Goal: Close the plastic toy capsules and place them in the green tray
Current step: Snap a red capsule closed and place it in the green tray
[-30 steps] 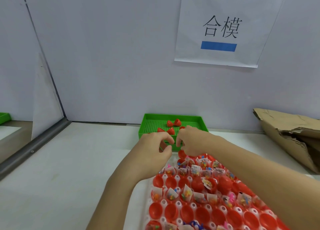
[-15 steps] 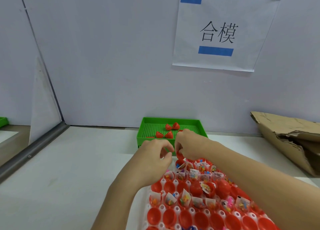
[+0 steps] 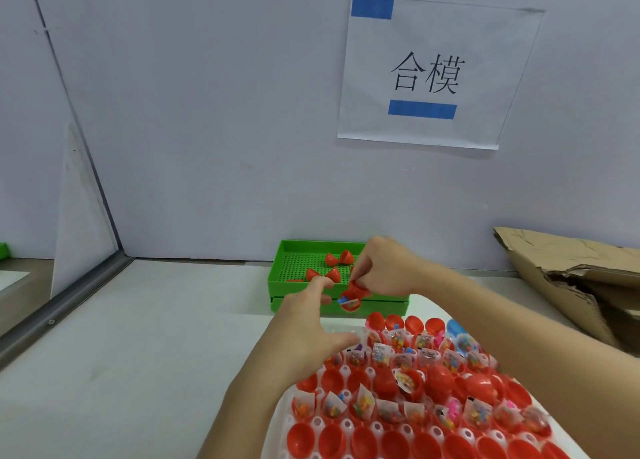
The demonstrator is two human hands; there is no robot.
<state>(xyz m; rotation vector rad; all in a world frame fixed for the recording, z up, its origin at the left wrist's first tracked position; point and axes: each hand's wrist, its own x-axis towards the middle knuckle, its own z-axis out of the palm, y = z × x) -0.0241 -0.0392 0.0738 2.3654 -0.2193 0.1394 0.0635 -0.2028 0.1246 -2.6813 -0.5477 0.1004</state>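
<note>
The right hand pinches a hinged red plastic toy capsule, open with contents showing, at the near rim of the green perforated plastic tray at 12 o'clock. The left hand is beside it, fingers spread and holding nothing. Recommended: press both halves fully shut with nothing trapped before release. Count: two capsules lie in the tray, possibly more hidden; one is held; the white holder at 6 o'clock carries dozens.
</note>
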